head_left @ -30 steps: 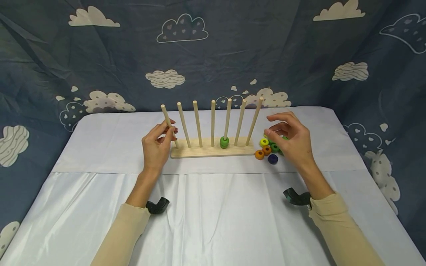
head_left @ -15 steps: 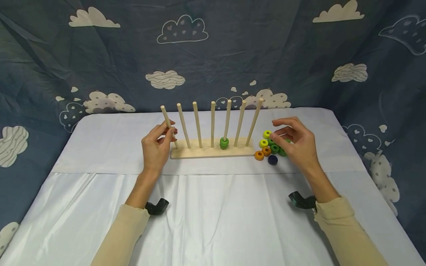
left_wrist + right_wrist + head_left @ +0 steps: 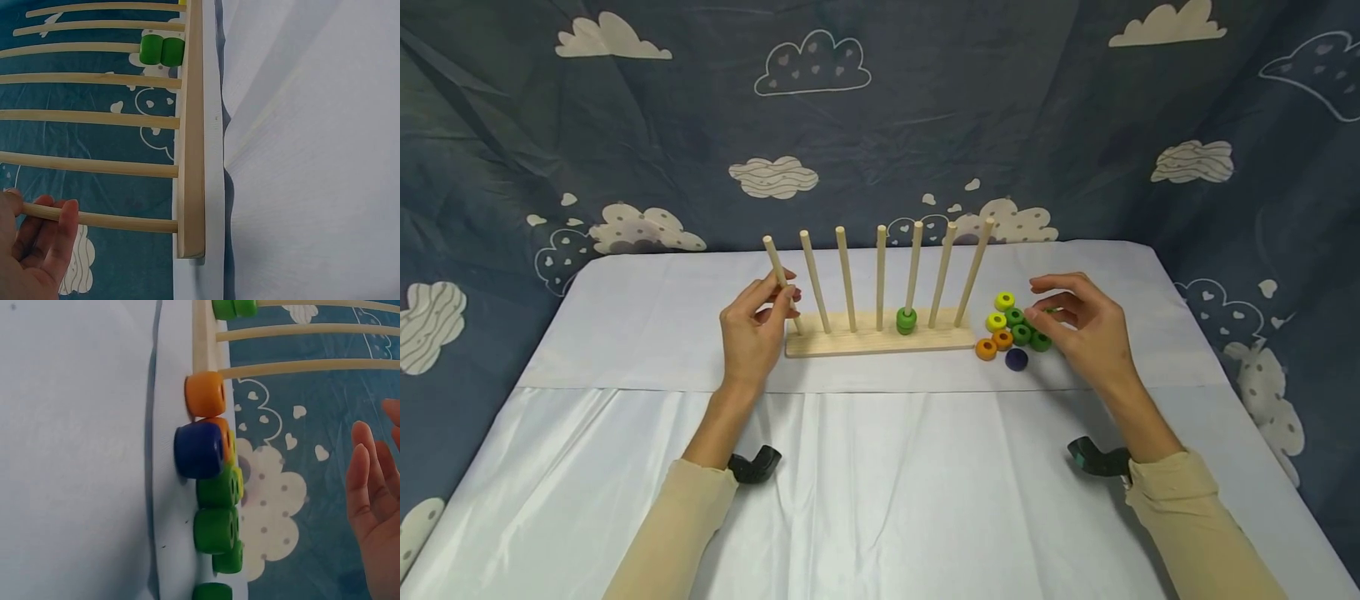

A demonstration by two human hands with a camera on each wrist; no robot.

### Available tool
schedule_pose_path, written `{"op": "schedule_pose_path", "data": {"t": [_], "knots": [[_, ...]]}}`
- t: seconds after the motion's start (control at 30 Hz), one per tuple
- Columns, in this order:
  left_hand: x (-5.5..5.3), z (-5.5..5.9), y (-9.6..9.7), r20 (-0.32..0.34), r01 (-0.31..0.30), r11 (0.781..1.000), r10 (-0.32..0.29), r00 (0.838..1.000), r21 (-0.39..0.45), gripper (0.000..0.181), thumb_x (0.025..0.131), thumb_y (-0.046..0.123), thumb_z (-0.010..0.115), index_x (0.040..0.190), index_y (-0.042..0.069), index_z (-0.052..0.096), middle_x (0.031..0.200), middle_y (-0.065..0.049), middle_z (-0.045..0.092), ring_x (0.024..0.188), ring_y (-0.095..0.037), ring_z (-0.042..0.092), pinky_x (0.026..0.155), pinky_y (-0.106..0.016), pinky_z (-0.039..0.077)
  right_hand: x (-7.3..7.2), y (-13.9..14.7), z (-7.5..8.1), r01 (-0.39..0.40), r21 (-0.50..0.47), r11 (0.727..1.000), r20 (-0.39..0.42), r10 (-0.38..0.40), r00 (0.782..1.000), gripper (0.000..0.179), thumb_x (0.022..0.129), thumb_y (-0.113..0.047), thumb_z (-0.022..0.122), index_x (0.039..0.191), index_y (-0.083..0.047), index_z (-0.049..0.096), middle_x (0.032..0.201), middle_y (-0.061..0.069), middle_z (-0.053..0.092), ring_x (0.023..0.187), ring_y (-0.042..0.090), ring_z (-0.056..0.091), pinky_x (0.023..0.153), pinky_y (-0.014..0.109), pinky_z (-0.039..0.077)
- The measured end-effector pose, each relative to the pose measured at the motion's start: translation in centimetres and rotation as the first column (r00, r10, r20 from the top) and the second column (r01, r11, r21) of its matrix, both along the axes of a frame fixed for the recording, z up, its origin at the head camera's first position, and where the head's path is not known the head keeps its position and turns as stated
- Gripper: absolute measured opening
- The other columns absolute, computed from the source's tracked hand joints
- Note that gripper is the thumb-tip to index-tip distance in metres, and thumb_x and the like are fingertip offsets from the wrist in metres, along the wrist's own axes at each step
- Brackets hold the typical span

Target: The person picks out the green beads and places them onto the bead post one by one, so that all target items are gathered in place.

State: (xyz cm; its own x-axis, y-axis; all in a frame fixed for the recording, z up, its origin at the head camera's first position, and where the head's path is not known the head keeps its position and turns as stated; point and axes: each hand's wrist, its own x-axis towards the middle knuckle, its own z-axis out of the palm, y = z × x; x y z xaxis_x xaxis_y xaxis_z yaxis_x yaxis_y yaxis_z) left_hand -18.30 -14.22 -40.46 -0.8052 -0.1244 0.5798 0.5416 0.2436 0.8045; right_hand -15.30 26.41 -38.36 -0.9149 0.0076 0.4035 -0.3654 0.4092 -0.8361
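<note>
Rack (image 3: 850, 344), head view: pale wood, base flat on white cloth (image 3: 880, 475), seven pegs (image 3: 881, 275) up, two green beads (image 3: 906, 322) stacked low on the fifth from the left. Left hand (image 3: 756, 325) pinches the end peg (image 3: 774, 257); right hand (image 3: 1088, 325) holds nothing, near loose beads (image 3: 1021, 335) just beyond the rack's right end: yellow, green, orange, one dark blue. Left wrist view: thumb and fingers round that peg; rack likely light and stiff, best steadied by a peg or the base. Right wrist view: fingers slightly bent, well apart from the beads. Those look hard, glossy, probably light, a bit slippery, hardly fragile; best pinched across the sides, hole left clear. Cloth creased, might slip. Dark cloud-print backdrop (image 3: 625, 125) behind.
</note>
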Motion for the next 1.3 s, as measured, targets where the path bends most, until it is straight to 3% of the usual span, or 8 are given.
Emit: {"op": "schedule_pose_path", "data": {"t": [0.33,0.5,0.7,0.9,1.1,1.3], "knots": [[-0.2,0.3,-0.4,-0.012,-0.006,1.000,0.006,1.000,-0.008,0.019,0.100,0.000,0.066,0.115,-0.009,0.074,0.096,-0.024,0.074,0.084,-0.017,0.072,0.067,-0.021,0.065,-0.2,0.7,-0.5,-0.007,0.024,1.000,0.013,0.006,1.000,0.041,0.090,0.004,0.077,0.129,0.001,0.066,0.119,-0.010,0.065,0.097,0.004,0.068,0.083,0.007,0.056],[-0.2,0.1,-0.4,-0.007,-0.003,1.000,0.003,1.000,-0.004,0.020,0.100,0.000,0.066,0.116,-0.007,0.075,0.096,-0.025,0.073,0.084,-0.017,0.072,0.068,-0.021,0.065,-0.1,1.4,-0.9,-0.011,0.036,0.999,0.035,0.010,0.999,0.040,0.090,0.003,0.077,0.129,0.001,0.066,0.122,-0.002,0.067,0.099,0.004,0.068,0.084,0.007,0.056],[0.0,0.0,-0.2,0.008,0.006,1.000,-0.006,1.000,-0.005,0.021,0.100,0.000,0.066,0.117,-0.007,0.074,0.098,-0.025,0.072,0.085,-0.020,0.071,0.069,-0.020,0.065,0.2,2.4,-1.4,-0.012,0.067,0.998,0.087,0.006,0.996,0.040,0.090,0.004,0.077,0.129,0.001,0.066,0.119,-0.009,0.066,0.100,0.001,0.066,0.084,0.005,0.055],[-0.1,0.1,-0.1,0.012,0.016,1.000,-0.016,1.000,0.006,0.021,0.100,0.000,0.066,0.118,-0.007,0.074,0.100,-0.024,0.072,0.086,-0.020,0.071,0.069,-0.021,0.065,0.3,3.5,-1.9,-0.006,0.142,0.990,0.158,-0.016,0.987,0.041,0.091,0.000,0.077,0.130,-0.002,0.065,0.126,0.004,0.066,0.106,0.003,0.065,0.084,0.004,0.054],[0.0,-0.1,0.0,0.018,0.020,1.000,-0.020,1.000,0.009,0.020,0.100,0.000,0.066,0.116,-0.007,0.074,0.095,-0.026,0.071,0.085,-0.019,0.071,0.069,-0.020,0.065,0.4,4.5,-2.4,-0.047,0.184,0.982,0.216,0.006,0.976,0.045,0.090,0.000,0.078,0.133,-0.002,0.064,0.127,0.000,0.066,0.108,0.000,0.064,0.085,0.003,0.053],[0.0,0.1,0.0,0.036,0.016,1.000,-0.016,0.999,0.008,0.020,0.100,0.002,0.067,0.116,-0.007,0.074,0.095,-0.025,0.072,0.086,-0.018,0.071,0.070,-0.020,0.065,0.3,5.2,-3.0,-0.068,0.237,0.969,0.241,0.009,0.970,0.048,0.090,-0.003,0.080,0.135,-0.005,0.063,0.131,0.009,0.064,0.106,-0.002,0.064,0.087,0.004,0.052]]}}
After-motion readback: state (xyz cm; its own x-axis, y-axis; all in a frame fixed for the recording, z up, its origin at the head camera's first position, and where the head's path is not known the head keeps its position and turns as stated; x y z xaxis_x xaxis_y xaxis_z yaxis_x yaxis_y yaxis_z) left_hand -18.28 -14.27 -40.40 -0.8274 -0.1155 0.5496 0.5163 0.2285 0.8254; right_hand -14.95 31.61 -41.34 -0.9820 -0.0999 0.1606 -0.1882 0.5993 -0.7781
